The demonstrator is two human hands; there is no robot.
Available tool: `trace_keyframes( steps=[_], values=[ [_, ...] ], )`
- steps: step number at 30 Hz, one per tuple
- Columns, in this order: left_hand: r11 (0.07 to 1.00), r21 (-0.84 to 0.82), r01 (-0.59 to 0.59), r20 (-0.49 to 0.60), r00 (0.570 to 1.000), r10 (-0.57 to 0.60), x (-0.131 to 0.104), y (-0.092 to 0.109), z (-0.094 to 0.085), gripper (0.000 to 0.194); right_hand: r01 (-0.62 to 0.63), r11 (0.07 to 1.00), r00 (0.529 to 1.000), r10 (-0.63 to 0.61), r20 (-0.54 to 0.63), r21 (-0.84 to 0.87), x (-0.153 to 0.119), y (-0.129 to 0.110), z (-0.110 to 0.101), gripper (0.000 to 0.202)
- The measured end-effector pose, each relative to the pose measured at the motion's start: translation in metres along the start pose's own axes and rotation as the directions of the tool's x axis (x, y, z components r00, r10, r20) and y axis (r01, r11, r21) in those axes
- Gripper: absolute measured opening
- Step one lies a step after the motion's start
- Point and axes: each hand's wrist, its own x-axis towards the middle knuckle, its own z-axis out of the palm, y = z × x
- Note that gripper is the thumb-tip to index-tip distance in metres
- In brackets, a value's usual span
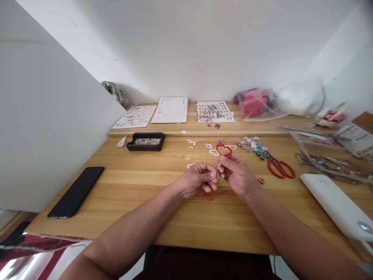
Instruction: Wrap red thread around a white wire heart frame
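Observation:
My right hand (237, 173) pinches a small petal-shaped outline wrapped in red thread (223, 150), which stands up above the fingertips. A white end of this outline shows below my right thumb. Close beside it, my left hand (199, 179) is closed in a pinch, its fingertips almost touching those of my right hand. Fine red thread (208, 196) trails beneath my left hand over the wooden table; the part between the fingertips is mostly hidden. White cut-out outlines (214, 152) lie just beyond my hands. A small red thread spool (261, 181) rests right of my right wrist.
Red-handled scissors (281, 168) and several coloured thread spools (253, 144) lie to the right, near a white elongated device (335, 206). At left are a black phone (76, 191), a black tray (160, 142) of small pieces and a small white bottle (121, 141). Printed sheets (170, 110) lie at the back.

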Motion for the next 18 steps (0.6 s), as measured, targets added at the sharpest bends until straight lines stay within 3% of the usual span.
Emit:
trace_keyframes(
  steps=[9,18],
  values=[
    [0.968,0.233,-0.095,-0.090,0.989,0.119,0.000,-0.004,0.005,0.041,0.197,0.974,0.959,-0.215,-0.184,-0.111,0.003,0.011,0.006,0.030],
    [0.940,0.308,-0.145,-0.211,0.953,0.216,-0.003,-0.007,0.021,0.027,0.211,0.973,0.939,-0.229,-0.257,-0.095,0.003,0.011,0.006,0.028]
  ],
)
